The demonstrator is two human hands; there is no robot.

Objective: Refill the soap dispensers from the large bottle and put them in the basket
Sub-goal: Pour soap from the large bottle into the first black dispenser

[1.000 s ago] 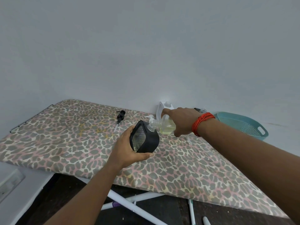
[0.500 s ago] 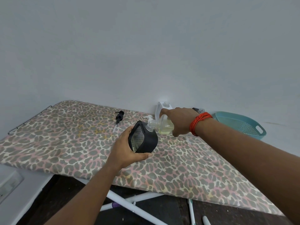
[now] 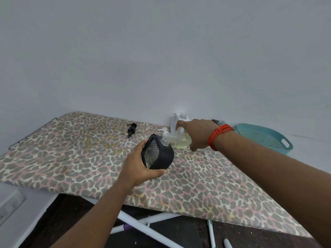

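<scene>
Gripping black square dispenser (image 3: 162, 157) in left hand (image 3: 141, 165), clear plastic bottle (image 3: 180, 140) in right hand (image 3: 199, 134), above leopard-print board (image 3: 71, 149); teal basket (image 3: 286, 139) at two o'clock.

Open board (image 3: 71, 158) at left, black pump (image 3: 131, 130) (lying flat) near wall

Head camera looks forward-down, close over the ironing board (image 3: 71, 158)

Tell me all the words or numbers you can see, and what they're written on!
None: no word, number or sign can be read anywhere in this view.
The bottle, the black dispenser and the basket show no readable label.
</scene>
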